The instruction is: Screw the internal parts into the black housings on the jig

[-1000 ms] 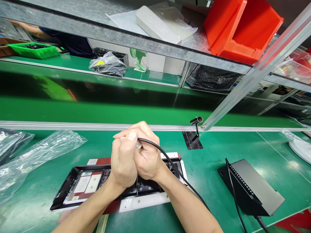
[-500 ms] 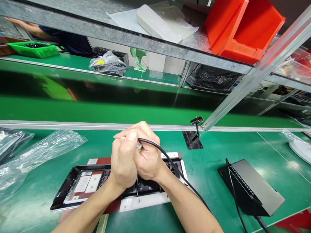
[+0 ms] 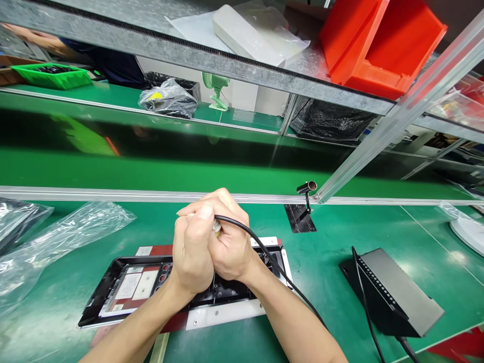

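Both of my hands are clasped together around a corded tool (image 3: 217,226), held upright over a flat black-framed panel (image 3: 113,287). My left hand (image 3: 192,252) wraps the tool from the left, and my right hand (image 3: 230,247) closes over it from the right. A black cable (image 3: 272,262) leaves the tool's top and runs along my right forearm. The panel lies on a red and white plate (image 3: 223,315) on the green table. The tool's tip is hidden by my hands.
A grey and black power box (image 3: 393,292) with cables sits to the right. Clear plastic bags (image 3: 56,237) lie at left. A small black sensor (image 3: 306,189) stands at the conveyor rail. Above, a shelf carries red bins (image 3: 378,45) and a white box (image 3: 245,35).
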Tool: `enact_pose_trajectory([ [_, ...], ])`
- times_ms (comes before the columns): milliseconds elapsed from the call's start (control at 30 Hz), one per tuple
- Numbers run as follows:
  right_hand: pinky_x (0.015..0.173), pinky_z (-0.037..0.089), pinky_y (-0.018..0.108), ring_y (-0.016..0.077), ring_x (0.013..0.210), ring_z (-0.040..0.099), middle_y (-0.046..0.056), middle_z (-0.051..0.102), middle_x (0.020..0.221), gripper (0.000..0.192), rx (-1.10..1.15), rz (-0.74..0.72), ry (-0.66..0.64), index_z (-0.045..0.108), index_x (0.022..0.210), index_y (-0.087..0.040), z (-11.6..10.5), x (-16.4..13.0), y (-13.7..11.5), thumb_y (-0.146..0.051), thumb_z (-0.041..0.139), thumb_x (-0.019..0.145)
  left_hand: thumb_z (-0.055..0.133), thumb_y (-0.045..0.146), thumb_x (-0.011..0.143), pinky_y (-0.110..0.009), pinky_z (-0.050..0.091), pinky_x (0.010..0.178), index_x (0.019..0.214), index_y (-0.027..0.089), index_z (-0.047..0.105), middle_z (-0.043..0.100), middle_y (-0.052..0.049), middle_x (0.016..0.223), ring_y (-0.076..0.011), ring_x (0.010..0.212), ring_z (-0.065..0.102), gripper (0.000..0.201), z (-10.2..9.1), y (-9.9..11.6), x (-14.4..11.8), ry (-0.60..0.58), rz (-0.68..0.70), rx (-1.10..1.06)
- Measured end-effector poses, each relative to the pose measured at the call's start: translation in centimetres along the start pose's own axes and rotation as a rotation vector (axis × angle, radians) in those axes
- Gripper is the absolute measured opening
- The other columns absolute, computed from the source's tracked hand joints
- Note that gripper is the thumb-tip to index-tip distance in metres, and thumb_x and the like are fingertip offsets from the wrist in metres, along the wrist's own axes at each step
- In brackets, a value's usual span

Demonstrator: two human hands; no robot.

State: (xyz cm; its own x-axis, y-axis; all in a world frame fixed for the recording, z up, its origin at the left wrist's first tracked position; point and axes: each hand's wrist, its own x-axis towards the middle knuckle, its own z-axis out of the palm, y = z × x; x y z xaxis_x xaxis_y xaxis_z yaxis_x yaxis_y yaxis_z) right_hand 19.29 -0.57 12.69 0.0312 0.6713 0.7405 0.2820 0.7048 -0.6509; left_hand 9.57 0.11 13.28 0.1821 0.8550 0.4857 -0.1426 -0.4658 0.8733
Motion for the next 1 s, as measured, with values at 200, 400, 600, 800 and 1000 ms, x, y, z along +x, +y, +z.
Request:
enact_pose_trajectory([
  [200,0.090,0.065,0.033,0.0186,0.103,0.072,0.004,0.076,0.108,0.018,-0.041,0.051,-0.036,0.079,0.108,-0.026,0.04,-0.20,0.14,-0.034,0.063,0.107,0.054,0.043,0.108,-0.032,0.057,0.071,0.080,0.022,0.072,0.069,-0.006,0.087,-0.0221,0.082,0.064,0.039,-0.04,-0.18,-0.10,0.047,-0.017,0.001],
  [400,0.090,0.065,0.033,0.0186,0.102,0.073,0.004,0.077,0.106,0.021,-0.040,0.052,-0.013,0.078,0.104,-0.026,0.13,-0.18,0.05,-0.037,0.061,0.108,0.055,0.053,0.107,-0.033,0.059,0.071,0.081,0.021,0.070,0.070,-0.006,0.087,-0.0227,0.082,0.064,0.045,-0.07,-0.12,-0.18,0.040,-0.046,-0.025],
  [600,0.087,0.063,0.033,0.0183,0.099,0.072,0.004,0.075,0.103,0.021,-0.018,0.022,0.002,0.077,0.101,-0.026,0.11,-0.08,-0.02,-0.037,0.061,0.108,0.050,0.048,0.110,-0.031,0.054,0.062,0.080,0.020,0.071,0.070,-0.007,0.086,-0.0218,0.082,0.064,0.047,0.04,0.02,-0.10,0.023,-0.009,-0.013],
  [800,0.087,0.064,0.032,0.0181,0.101,0.073,0.004,0.076,0.105,0.027,-0.035,0.063,-0.020,0.076,0.100,-0.026,0.05,-0.10,-0.11,-0.043,0.058,0.109,0.054,0.050,0.109,-0.033,0.058,0.074,0.081,0.021,0.072,0.069,-0.006,0.087,-0.0217,0.084,0.063,0.045,-0.04,0.04,0.02,0.022,-0.009,-0.028],
  [1000,0.086,0.061,0.032,0.0173,0.099,0.071,0.004,0.074,0.104,0.021,-0.026,0.030,-0.017,0.075,0.100,-0.024,0.06,-0.11,0.02,-0.036,0.060,0.108,0.053,0.052,0.110,-0.033,0.059,0.081,0.082,0.020,0.075,0.072,-0.007,0.093,-0.0225,0.090,0.065,0.048,-0.04,0.00,-0.05,0.002,0.006,-0.031],
])
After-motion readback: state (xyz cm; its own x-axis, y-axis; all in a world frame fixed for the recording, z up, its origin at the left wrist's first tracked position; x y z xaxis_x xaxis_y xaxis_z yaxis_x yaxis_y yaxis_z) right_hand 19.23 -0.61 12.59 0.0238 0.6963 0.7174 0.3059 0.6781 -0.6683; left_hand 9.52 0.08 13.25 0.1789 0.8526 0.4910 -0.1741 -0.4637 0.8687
